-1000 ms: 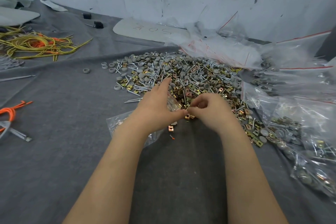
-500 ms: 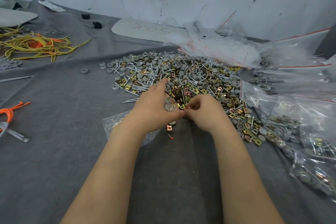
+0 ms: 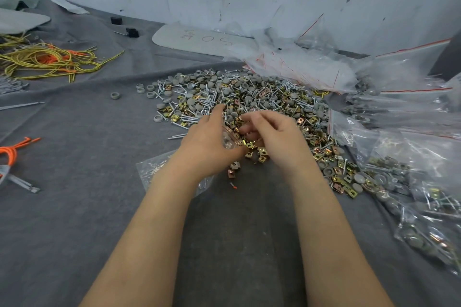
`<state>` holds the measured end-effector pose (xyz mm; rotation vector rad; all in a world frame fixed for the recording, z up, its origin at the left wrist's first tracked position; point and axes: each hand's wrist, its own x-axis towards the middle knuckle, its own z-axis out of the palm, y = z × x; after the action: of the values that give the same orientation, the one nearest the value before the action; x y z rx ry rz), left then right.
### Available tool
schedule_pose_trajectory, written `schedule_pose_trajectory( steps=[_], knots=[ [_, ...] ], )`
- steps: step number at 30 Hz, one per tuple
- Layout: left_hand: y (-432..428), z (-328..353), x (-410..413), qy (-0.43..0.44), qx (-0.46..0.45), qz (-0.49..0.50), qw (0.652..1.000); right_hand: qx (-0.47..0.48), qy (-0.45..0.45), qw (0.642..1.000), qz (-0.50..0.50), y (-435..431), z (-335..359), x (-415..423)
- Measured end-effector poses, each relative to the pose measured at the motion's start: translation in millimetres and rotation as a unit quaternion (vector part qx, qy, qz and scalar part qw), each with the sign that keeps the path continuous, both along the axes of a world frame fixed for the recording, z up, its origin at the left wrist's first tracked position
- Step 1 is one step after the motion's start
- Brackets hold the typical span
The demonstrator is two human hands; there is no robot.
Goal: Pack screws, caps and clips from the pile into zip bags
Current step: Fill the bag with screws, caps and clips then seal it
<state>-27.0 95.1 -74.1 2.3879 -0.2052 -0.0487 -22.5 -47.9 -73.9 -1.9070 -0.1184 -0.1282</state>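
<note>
A pile of screws, grey caps and brass clips (image 3: pixel 249 97) lies on the grey cloth in the middle. My left hand (image 3: pixel 207 142) grips the mouth of a small clear zip bag (image 3: pixel 154 169), which trails back under my wrist onto the cloth. My right hand (image 3: pixel 277 132) hovers over the pile's near edge just right of the bag mouth, fingers bent downward and motion-blurred, so I cannot tell whether it holds anything. A few loose clips (image 3: pixel 234 169) lie below the hands.
Filled zip bags (image 3: pixel 424 207) crowd the right side, with empty red-striped bags (image 3: pixel 299 65) heaped behind the pile. Yellow wires (image 3: pixel 50 60) and an orange cord (image 3: pixel 12 152) lie at the left. A grey plate (image 3: pixel 199 40) rests by the wall.
My right hand has left the bag mouth, where it was pinching, and moved up and right over the pile. My left hand keeps hold of the bag.
</note>
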Motion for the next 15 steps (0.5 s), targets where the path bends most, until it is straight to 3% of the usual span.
schedule_pose_trajectory(
  steps=[2,7,15],
  knots=[
    [0.8,0.1,-0.6,-0.006,0.002,0.009,1.0,-0.07,-0.015,0.997,-0.031,-7.2,0.2,-0.4],
    [3.5,1.6,-1.3,-0.005,0.007,0.022,1.0,-0.313,0.089,0.945,0.045,-4.3,-4.0,-6.8],
    [5.1,3.4,-1.0,0.002,-0.004,0.036,0.999,-0.378,0.066,0.921,0.058,10.6,-2.7,-12.7]
  ],
)
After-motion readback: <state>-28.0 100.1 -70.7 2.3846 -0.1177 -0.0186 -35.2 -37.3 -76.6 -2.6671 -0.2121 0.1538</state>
